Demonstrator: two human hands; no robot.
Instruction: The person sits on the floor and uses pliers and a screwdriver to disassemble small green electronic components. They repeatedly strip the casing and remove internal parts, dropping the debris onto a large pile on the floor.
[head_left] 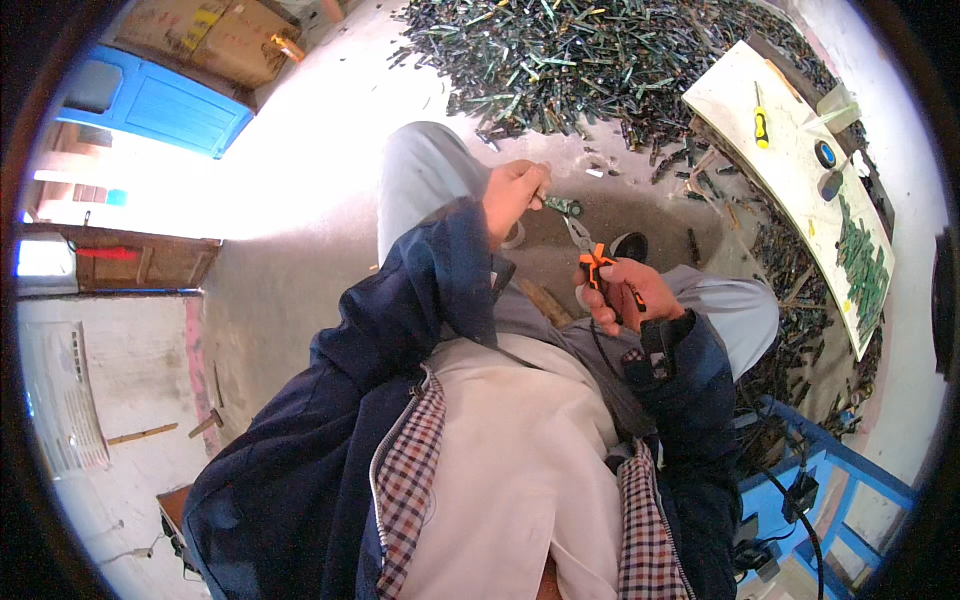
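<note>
My left hand point(515, 200) is closed round a short dark green piece with a rounded end point(563, 206), which points to the right. In my right hand point(632, 293) is a pair of pliers point(596, 264) with orange and black handles. The metal jaws of the pliers point up and left, just below the green piece's end. Whether they touch it, I cannot tell. Both hands are above the floor between my knees.
A large heap of dark and green strips point(600, 60) covers the floor ahead. On the right, a pale board point(790, 170) bears a yellow-handled screwdriver point(761, 127), a tape roll point(825, 154) and small green pieces point(862, 258). Blue frame bars point(845, 465) with cables stand lower right.
</note>
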